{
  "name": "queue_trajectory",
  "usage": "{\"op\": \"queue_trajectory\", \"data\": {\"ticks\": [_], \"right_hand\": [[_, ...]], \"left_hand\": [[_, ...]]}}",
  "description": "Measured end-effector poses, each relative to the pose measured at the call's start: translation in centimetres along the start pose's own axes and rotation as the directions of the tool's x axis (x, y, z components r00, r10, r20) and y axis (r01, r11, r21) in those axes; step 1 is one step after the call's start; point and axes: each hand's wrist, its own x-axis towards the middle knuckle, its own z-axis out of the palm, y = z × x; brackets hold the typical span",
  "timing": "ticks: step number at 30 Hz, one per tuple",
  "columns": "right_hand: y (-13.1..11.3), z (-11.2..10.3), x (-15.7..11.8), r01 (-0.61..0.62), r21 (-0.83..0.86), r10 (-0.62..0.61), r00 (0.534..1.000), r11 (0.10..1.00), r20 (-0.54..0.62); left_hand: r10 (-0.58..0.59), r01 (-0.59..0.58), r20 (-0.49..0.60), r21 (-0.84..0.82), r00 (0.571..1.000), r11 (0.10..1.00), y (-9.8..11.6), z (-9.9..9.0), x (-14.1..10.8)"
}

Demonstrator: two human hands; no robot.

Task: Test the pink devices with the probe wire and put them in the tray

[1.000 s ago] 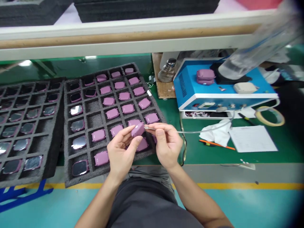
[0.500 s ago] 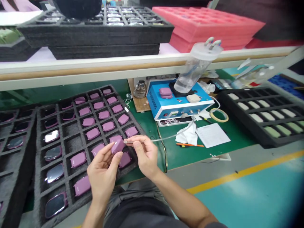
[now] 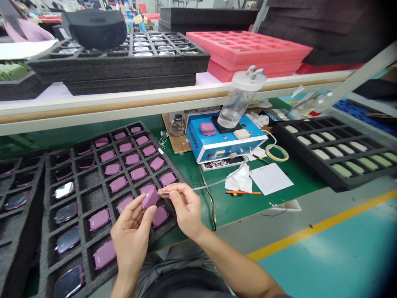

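My left hand [image 3: 132, 231] is closed, with thumb and fingers pinching a small purple watch-like case [image 3: 150, 198] tilted above a black foam tray [image 3: 92, 180]. In my right hand [image 3: 186, 209] is the end of a thin clear tube [image 3: 211, 186], held between thumb and fingertips. Its slim tip meets the right edge of the case; whether it touches cannot be made out. The tray's cells hold several purple cases [image 3: 99, 219] and, on the left, several dark glassy-faced pieces [image 3: 68, 240]. From my right hand the tube runs back toward a blue box [image 3: 198, 145].
A clear cylinder [image 3: 237, 99] and loose cases stand on the box. Nearby lie white tissue [image 3: 238, 180], paper [image 3: 271, 178], a tape roll [image 3: 277, 152] and an orange stick [image 3: 243, 192]. At right sits another black tray [image 3: 313, 167]. A shelf edge [image 3: 139, 99] crosses behind.
The view has tilted up, so the bench sits lower in the picture. Both hands keep their hold, and the case and tube tip stay close together above the tray.
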Motion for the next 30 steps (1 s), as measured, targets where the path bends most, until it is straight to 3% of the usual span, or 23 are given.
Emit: {"op": "queue_trajectory", "data": {"ticks": [30], "right_hand": [[-0.34,-0.12,-0.47,0.015,-0.024,-0.016,1.000,1.000,-0.022]], "left_hand": [[0.019,-0.017,0.064,-0.036,0.998,0.999,0.01,0.06,-0.46]]}}
